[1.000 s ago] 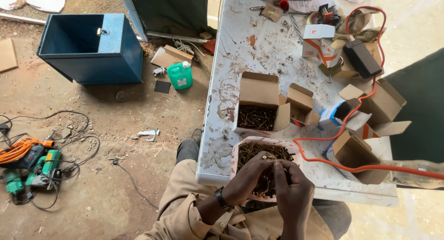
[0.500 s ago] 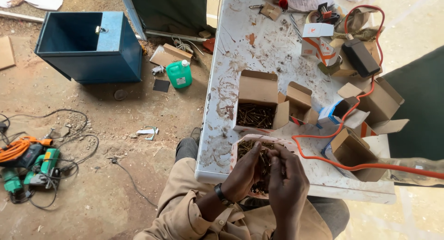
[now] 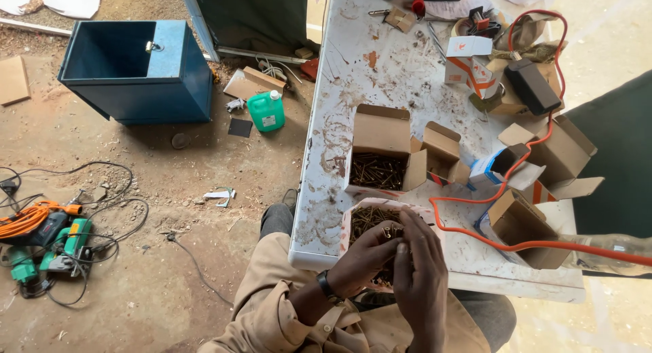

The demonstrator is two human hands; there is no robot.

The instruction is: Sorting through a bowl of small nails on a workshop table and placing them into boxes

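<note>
I sit at the near edge of a stained white table [image 3: 380, 74]. Both hands meet over a small open box of dark screws [image 3: 363, 217] at the table's front edge. My left hand [image 3: 363, 258], with a black wristband, curls its fingers around a bunch of screws [image 3: 390, 232] at the box. My right hand [image 3: 421, 271] presses against it from the right, fingertips on the same screws. Just beyond stands a second open cardboard box of screws [image 3: 378, 169], its flaps up.
Several open cardboard boxes [image 3: 523, 220] stand at the right of the table, with an orange cable [image 3: 475, 234] looping past them. A black box and small cartons lie farther back. On the dirt floor: a blue metal bin [image 3: 136, 71], green bottle [image 3: 266, 112], power tools [image 3: 47, 241].
My hands stay over the screw box and have shifted slightly; the fingers have closed tighter together around the screws. The view has tilted a little.
</note>
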